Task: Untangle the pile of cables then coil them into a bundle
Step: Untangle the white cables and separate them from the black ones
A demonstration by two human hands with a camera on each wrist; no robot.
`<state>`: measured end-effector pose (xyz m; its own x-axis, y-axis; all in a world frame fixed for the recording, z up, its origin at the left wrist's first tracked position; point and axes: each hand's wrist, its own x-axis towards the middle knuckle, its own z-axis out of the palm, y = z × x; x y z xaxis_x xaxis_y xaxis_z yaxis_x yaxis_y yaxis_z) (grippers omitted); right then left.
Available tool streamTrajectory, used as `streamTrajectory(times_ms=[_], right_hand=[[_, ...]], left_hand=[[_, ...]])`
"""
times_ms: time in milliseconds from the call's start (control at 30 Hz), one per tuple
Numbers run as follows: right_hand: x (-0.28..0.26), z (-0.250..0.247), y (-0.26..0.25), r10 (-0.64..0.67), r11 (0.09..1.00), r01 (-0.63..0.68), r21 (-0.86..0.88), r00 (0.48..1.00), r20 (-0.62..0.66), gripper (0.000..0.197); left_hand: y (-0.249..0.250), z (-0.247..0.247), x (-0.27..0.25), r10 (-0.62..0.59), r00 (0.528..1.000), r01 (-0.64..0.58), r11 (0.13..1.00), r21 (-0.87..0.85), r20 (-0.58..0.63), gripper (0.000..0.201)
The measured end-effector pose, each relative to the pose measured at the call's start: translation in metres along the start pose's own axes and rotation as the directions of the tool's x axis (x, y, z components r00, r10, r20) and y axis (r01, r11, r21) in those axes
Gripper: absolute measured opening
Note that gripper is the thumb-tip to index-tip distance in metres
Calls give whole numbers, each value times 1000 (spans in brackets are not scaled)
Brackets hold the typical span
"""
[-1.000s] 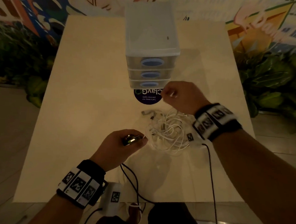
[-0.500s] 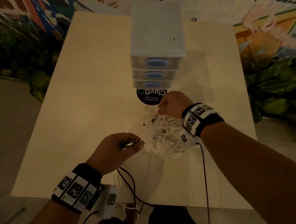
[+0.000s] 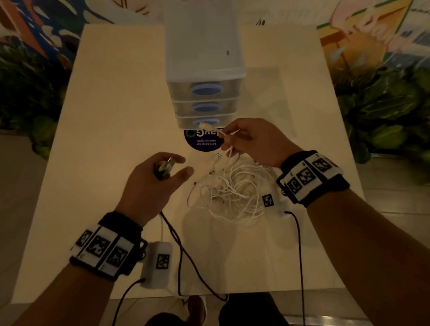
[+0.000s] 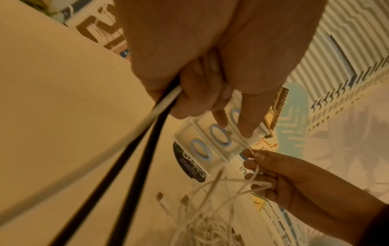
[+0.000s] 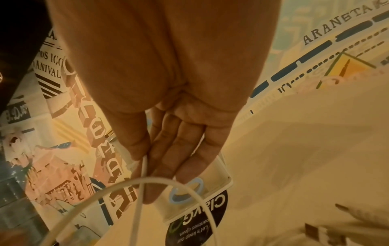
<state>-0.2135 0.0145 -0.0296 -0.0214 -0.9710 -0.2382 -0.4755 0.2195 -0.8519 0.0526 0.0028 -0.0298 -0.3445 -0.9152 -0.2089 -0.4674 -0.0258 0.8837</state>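
A tangled pile of white cables (image 3: 232, 191) lies on the table (image 3: 117, 108) in front of the drawer unit. My right hand (image 3: 226, 141) is raised above the pile's far edge and pinches one white cable (image 5: 143, 168) between thumb and fingers. That cable's plug end (image 3: 206, 125) sticks out to the left. My left hand (image 3: 173, 168) hovers left of the pile, fingers curled round a dark cable end (image 3: 163, 169). From it, black and white cords (image 4: 166, 101) trail back off the table's near edge. The pile (image 4: 200, 224) shows several loose plugs.
A clear plastic three-drawer unit (image 3: 201, 62) with blue handles stands at the table's far middle, with a round dark sticker (image 3: 202, 141) just in front of it. Green plants flank both sides of the table. Bare tabletop lies to the left and right.
My right hand has risen from the pile with one white cable end pinched. My left hand has moved forward towards the pile, its thumb and forefinger spread wider.
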Motion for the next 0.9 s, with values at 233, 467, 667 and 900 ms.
streamTrajectory(times_ms=[233, 467, 667, 900], right_hand=[[-1, 5, -16, -88, 995, 85, -57, 995, -49, 21], [-11, 16, -8, -86, 993, 77, -93, 992, -93, 21], [-53, 9, 16, 54, 994, -12, 104, 914, -403, 28], [-97, 51, 48, -50, 974, 8, -228, 983, -178, 15]], left_hand=[[15, 34, 32, -14, 994, 7, 998, 66, 109, 12], [14, 41, 40, -38, 982, 0, 980, 200, 187, 13], [7, 38, 48, -90, 987, 69, 985, 156, 131, 17], [9, 36, 49, -179, 967, 153, 978, 144, 183, 17]])
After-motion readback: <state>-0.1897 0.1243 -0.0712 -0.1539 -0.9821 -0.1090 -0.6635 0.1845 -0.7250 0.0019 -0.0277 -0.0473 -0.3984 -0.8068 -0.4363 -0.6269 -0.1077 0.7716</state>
